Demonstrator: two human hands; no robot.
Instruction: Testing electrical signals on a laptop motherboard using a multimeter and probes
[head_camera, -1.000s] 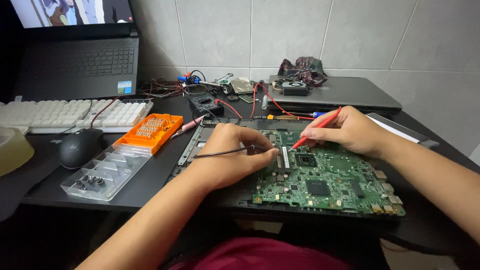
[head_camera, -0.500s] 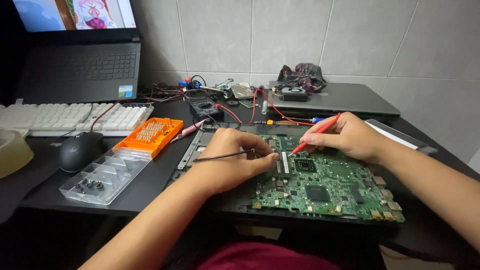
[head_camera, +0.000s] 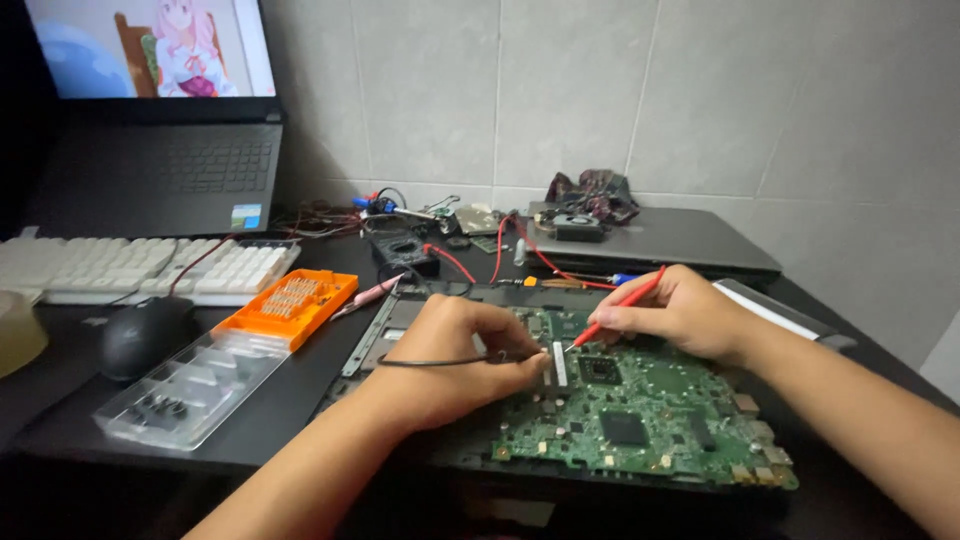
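Your left hand (head_camera: 455, 355) rests on the green circuit board (head_camera: 650, 420), fingers closed around a thin black probe (head_camera: 440, 361) whose tip reaches the white connector strip (head_camera: 559, 364) near the board's middle. Your right hand (head_camera: 680, 312) sits at the board's far edge, fingers pinched pen-style on a red probe (head_camera: 620, 305) that slants down to the same strip. Both wrists bear on the board, which looks like a way to keep the two tips steady on such small contacts.

The board lies flat on the black desk (head_camera: 300, 400), over a dark laptop chassis, chips facing up where you can reach them.

Left of the board, an orange bit holder (head_camera: 290, 305) lies open with rows of small metal bits in it. Its clear lid (head_camera: 190, 390) lies nearer you, and a few small dark pieces sit in one corner compartment; what they are is too small to tell. A black mouse (head_camera: 145, 335) and a white keyboard (head_camera: 140, 270) lie farther left of the board. Behind the board sit a tangle of red wires (head_camera: 500, 255) and a closed grey laptop (head_camera: 660, 240) with a small fan on top.
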